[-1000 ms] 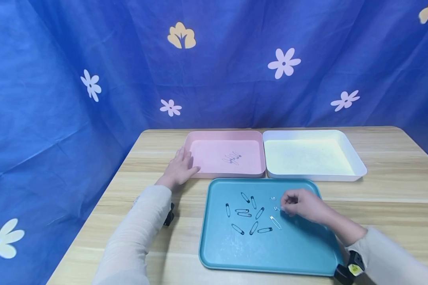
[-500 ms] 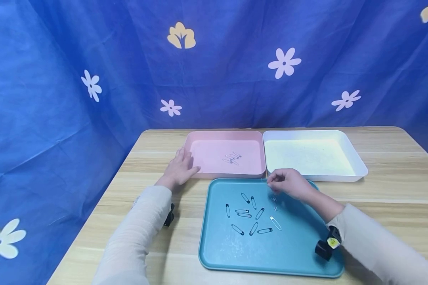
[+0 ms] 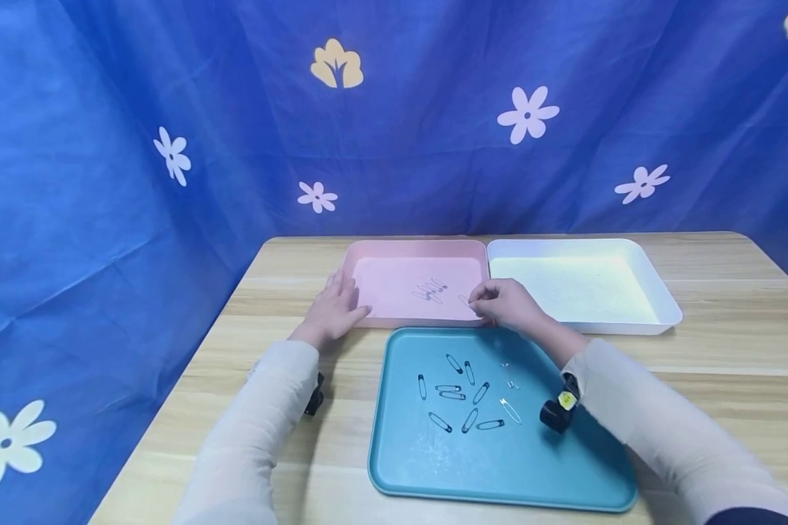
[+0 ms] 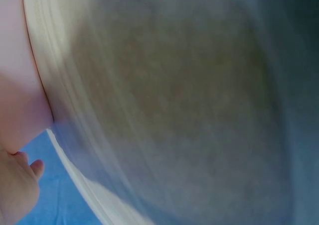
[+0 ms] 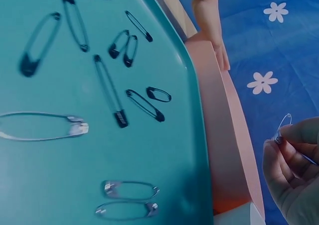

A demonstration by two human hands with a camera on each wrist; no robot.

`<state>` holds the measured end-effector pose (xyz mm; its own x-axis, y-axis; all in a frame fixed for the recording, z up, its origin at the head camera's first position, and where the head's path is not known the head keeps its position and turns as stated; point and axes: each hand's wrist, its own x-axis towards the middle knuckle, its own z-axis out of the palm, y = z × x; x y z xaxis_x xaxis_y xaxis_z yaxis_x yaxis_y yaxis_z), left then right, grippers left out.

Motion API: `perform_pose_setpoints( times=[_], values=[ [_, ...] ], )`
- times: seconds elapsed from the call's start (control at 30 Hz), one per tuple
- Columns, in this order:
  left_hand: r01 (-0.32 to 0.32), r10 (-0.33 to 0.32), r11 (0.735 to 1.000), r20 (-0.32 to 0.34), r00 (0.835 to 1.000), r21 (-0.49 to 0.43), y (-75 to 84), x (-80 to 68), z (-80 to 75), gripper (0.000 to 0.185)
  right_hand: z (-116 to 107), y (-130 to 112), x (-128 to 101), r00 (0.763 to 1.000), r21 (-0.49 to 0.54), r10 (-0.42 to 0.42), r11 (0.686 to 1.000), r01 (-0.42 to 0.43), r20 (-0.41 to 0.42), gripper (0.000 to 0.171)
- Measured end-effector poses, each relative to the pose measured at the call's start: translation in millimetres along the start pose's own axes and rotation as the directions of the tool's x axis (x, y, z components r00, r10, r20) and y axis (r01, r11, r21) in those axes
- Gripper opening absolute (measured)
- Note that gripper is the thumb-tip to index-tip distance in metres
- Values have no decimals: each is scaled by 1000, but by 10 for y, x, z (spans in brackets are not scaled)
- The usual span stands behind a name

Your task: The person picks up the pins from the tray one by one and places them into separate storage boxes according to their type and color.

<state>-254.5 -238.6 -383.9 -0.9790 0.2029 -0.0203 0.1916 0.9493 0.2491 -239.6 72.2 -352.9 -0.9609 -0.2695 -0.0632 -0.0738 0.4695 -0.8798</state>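
My right hand point(image 3: 508, 305) pinches a small silver safety pin point(image 5: 278, 136) between thumb and fingertips, over the right front corner of the pink tray point(image 3: 394, 250). Inside that tray lies a small heap of safety pins point(image 3: 430, 290). My left hand point(image 3: 330, 313) rests with extended fingers at the tray's left edge. On the teal tray point(image 3: 499, 474) are several black safety pins point(image 3: 470, 421) of different sizes. To their right lie a larger silver safety pin point(image 5: 78, 129) and two small silver safety pins point(image 5: 113, 189). The left wrist view is mostly blurred, with only part of a hand at its lower left.
A white tray point(image 3: 650, 281) stands right against the pink one. Both are behind the teal tray on the wooden table point(image 3: 729, 343). A blue flowered cloth point(image 3: 420, 131) hangs behind the table and along its left side.
My right hand has moved from the teal tray's small silver pins up and left to the pink tray, carrying one pin. The left hand has stayed at the pink tray's edge.
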Motion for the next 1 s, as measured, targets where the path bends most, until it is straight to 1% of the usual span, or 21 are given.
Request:
perform_pose_setpoints(
  times=[0.17, 0.23, 0.57, 0.73, 1.0],
  values=[
    [8, -8, 1000, 12, 1000, 9, -6, 0, -21, 74, 72, -65, 167, 999, 50, 51, 998, -50, -11, 9],
    [13, -13, 1000, 16, 1000, 10, -7, 0, -22, 74, 99, -79, 231, 998, 52, 65, 997, -64, -10, 11],
    [18, -18, 1000, 17, 1000, 10, 22, -13, -30, 74, 188, -64, 496, 992, -49, 125, 991, -125, -17, 12],
    [20, -20, 1000, 16, 1000, 17, 27, -14, -30, 73, 226, -46, 616, 993, -105, 112, 988, -114, -26, 13],
    [22, -22, 1000, 24, 999, 17, 14, 3, -19, 74, 295, -36, 760, 998, -189, 60, 980, -66, -37, 10]
  ],
)
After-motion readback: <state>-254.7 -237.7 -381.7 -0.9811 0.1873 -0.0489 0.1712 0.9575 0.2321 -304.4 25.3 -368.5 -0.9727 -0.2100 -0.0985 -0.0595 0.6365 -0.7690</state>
